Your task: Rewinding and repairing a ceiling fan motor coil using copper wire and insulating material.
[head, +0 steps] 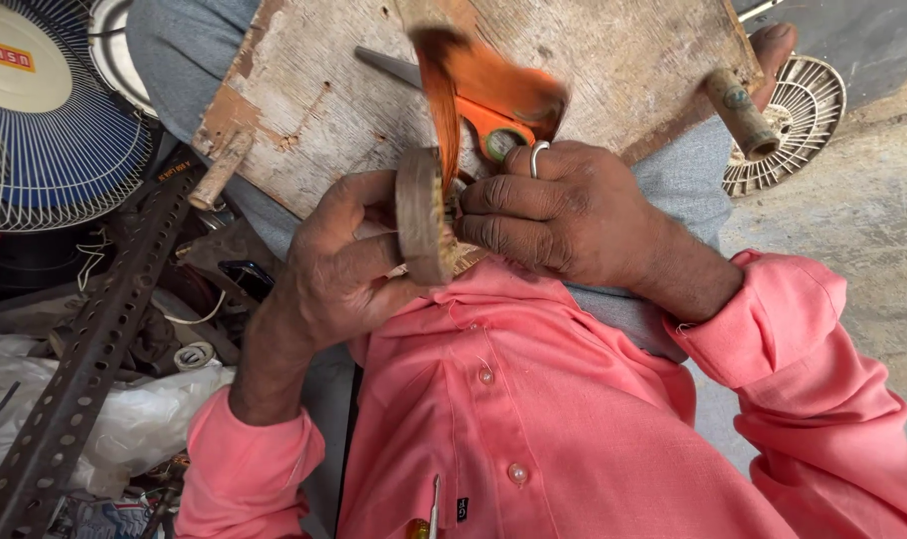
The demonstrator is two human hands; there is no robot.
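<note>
My left hand (338,265) grips a round, flat metal core (420,215) seen edge-on, held close to my chest. A band of copper-coloured wire (441,95) runs up from the core's rim. My right hand (563,210), a ring on one finger, presses its fingertips against the core's right face where the wire meets it. Both hands are over a worn wooden board (613,60) resting on my lap. Orange-handled scissors (493,100) lie on the board just behind the hands.
A fan guard with blue blades (44,120) sits at the far left. A perforated metal angle bar (84,349) and white plastic (144,419) lie at left. A white grille (803,110) rests on the concrete floor at right. A screwdriver (428,514) sits in my shirt pocket.
</note>
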